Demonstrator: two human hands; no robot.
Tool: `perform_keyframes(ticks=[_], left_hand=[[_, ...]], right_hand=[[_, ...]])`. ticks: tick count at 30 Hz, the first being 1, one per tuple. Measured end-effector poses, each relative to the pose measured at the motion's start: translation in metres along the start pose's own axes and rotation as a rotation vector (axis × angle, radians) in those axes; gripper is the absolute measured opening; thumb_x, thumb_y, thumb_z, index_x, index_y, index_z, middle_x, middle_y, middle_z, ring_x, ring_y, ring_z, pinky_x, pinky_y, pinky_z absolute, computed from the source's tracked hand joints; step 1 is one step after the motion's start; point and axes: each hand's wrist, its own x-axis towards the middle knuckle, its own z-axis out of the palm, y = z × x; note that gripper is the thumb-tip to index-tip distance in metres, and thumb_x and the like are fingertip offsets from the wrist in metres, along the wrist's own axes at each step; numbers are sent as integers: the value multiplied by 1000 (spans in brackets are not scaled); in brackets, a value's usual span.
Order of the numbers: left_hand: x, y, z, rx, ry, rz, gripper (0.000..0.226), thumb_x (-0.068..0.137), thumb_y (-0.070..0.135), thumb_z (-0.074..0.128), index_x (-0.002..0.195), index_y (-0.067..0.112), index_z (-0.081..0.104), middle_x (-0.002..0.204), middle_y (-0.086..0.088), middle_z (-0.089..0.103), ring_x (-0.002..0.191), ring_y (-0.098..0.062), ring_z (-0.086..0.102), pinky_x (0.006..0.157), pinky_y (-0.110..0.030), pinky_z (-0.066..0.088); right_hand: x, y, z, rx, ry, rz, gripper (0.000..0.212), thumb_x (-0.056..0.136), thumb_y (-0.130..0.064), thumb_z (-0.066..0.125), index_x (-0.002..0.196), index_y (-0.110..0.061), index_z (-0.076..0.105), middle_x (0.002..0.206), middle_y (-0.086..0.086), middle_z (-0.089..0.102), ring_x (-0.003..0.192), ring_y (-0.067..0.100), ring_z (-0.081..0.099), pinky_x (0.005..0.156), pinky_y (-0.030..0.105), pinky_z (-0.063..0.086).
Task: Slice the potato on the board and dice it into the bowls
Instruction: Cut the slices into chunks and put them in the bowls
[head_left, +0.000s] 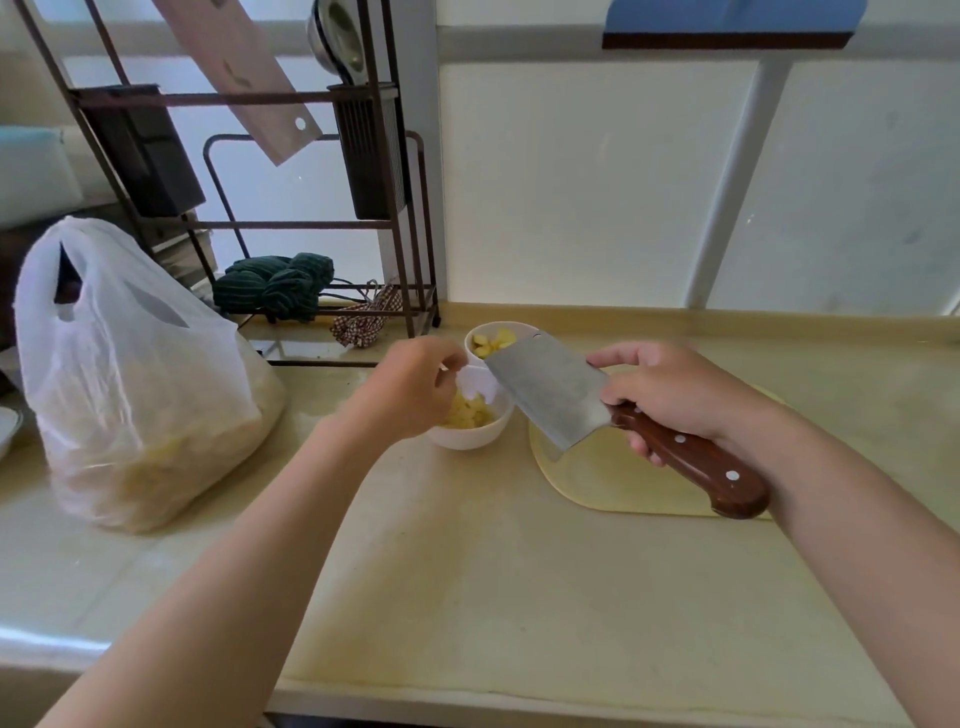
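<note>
Potato dice (467, 415) lie heaped in the near white bowl (467, 440), which stands on the pale surface (467, 571). Directly behind the near bowl, a second white bowl (498, 324) holds more yellow pieces. The left hand (415, 389) hangs over the near bowl's left rim with its fingers curled downward; whether they pinch anything cannot be told. The right hand (675, 389), to the right of the near bowl, grips the brown riveted handle of a cleaver (550, 395). The broad blade is tilted, with its far corner reaching over the near bowl's right edge. Just right of the near bowl, under the blade, a yellow cutting board (613, 483) lies flat. Well to the left of the near bowl stands a white plastic bag (135, 374). Behind and left of the bowl, a dark metal rack (384, 223) stands with a green cloth (280, 286) bundled at its foot.
</note>
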Motion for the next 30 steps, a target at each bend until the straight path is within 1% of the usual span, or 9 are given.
perform_keyframes(ticks=[5, 8, 14, 17, 20, 23, 26, 28, 30], left_hand=[[3, 1, -5, -109, 23, -104, 25, 92, 4, 53, 108, 18, 65, 104, 3, 65, 93, -14, 66, 80, -38, 60], [2, 8, -5, -128, 41, -108, 24, 90, 2, 54, 103, 18, 67, 98, 6, 66, 90, -12, 65, 79, -34, 59], [0, 53, 6, -196, 58, 30, 20, 89, 3, 57, 98, 15, 70, 91, 14, 66, 85, -4, 65, 79, -21, 53], [2, 83, 25, -215, -9, 116, 18, 88, 6, 58, 96, 18, 69, 90, 11, 67, 84, -7, 66, 79, -21, 52], [5, 103, 54, -79, -144, 110, 24, 91, 12, 56, 113, 18, 65, 107, 3, 66, 99, -14, 62, 87, -27, 51], [14, 113, 82, 89, -273, 45, 43, 95, 18, 53, 137, 20, 48, 135, 0, 52, 118, -20, 52, 94, -27, 42], [26, 122, 98, 181, -355, -31, 55, 95, 20, 49, 148, 21, 33, 149, -1, 41, 130, -24, 44, 97, -32, 40], [33, 125, 104, 215, -405, -45, 61, 96, 21, 46, 153, 23, 24, 154, -1, 34, 128, -25, 47, 88, -32, 46], [39, 127, 105, 204, -416, -95, 61, 97, 23, 45, 153, 26, 23, 149, -2, 38, 110, -26, 54, 71, -36, 57]], right_hand=[[-4, 11, -20, 34, 35, 2, 41, 94, -1, 54, 127, -25, 62, 63, 8, 62, 42, 22, 56, 40, 27, 44], [-8, 20, -34, 53, 59, 3, 42, 94, -2, 55, 128, -25, 62, 65, 9, 63, 42, 22, 56, 41, 27, 44], [-17, 45, -62, 79, 127, 20, 44, 93, 0, 54, 128, -26, 63, 64, 14, 61, 41, 25, 53, 41, 28, 44], [-21, 62, -75, 73, 194, 44, 44, 93, -1, 54, 128, -28, 62, 55, 13, 59, 37, 25, 52, 40, 28, 44], [-23, 84, -85, 81, 244, 73, 45, 93, -2, 53, 128, -29, 62, 53, 11, 60, 38, 25, 54, 39, 27, 44], [-21, 105, -92, 86, 289, 87, 44, 92, -1, 53, 125, -30, 62, 49, 8, 61, 37, 22, 55, 37, 25, 43], [-17, 121, -98, 106, 308, 93, 45, 91, 0, 53, 121, -32, 63, 49, 9, 61, 36, 22, 55, 38, 27, 44], [-14, 128, -102, 126, 306, 90, 46, 90, 0, 53, 122, -32, 63, 51, 12, 62, 37, 23, 55, 39, 27, 44], [-11, 133, -105, 145, 299, 90, 46, 90, 0, 53, 124, -31, 62, 50, 13, 62, 37, 24, 54, 38, 26, 43]])
